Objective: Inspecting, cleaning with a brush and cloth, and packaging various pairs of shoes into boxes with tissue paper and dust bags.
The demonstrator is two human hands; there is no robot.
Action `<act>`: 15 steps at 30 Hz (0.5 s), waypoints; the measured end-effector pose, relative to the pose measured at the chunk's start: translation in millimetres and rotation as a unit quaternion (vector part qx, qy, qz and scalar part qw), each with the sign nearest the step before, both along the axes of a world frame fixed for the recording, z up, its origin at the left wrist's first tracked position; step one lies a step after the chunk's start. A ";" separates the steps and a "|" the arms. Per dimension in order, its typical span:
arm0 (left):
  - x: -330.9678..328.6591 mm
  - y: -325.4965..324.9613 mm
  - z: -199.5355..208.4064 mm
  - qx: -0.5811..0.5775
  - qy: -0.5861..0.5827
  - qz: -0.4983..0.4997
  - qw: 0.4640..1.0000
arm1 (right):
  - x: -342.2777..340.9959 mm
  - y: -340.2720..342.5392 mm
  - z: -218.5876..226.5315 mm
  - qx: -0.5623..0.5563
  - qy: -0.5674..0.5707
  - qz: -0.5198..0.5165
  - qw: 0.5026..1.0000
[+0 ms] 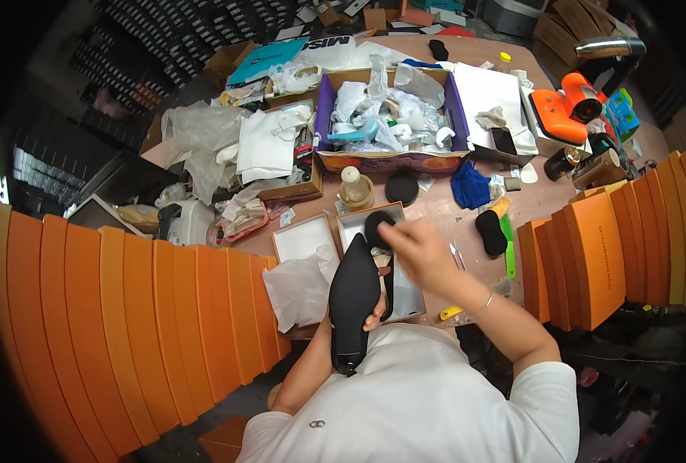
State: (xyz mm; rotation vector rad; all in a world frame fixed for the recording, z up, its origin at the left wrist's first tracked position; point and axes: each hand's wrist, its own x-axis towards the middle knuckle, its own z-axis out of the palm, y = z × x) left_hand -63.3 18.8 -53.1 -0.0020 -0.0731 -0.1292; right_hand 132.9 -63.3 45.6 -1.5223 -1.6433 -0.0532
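Observation:
My left hand is wrapped round a black shoe from beneath. The shoe's pointed toe faces away from me, and its back end lies close to my shirt. In my right hand is a round black sponge pad, gripped just beside the toe; whether pad and shoe touch I cannot tell. Under both hands an open shoe box lies on the table, with something dark partly hidden inside. To its left are the box lid and crumpled white tissue paper.
Orange shoe boxes stand in a long row at left, and more orange boxes at right. Ahead is a purple carton of plastic wrap. A bottle, black sponge, green comb and blue cloth lie within reach.

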 end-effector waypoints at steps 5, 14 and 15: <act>-12.2 2.6 -23.1 0.232 0.078 0.234 0.941 | -100.4 -25.8 -9.1 -0.131 0.028 0.139 0.981; -39.6 10.1 -27.3 0.185 0.226 0.176 0.940 | -114.6 -19.9 -16.7 -0.147 -0.022 0.259 0.954; -52.5 6.4 -24.8 0.199 0.247 0.201 0.927 | -112.3 -22.4 -17.3 -0.147 -0.025 0.263 0.953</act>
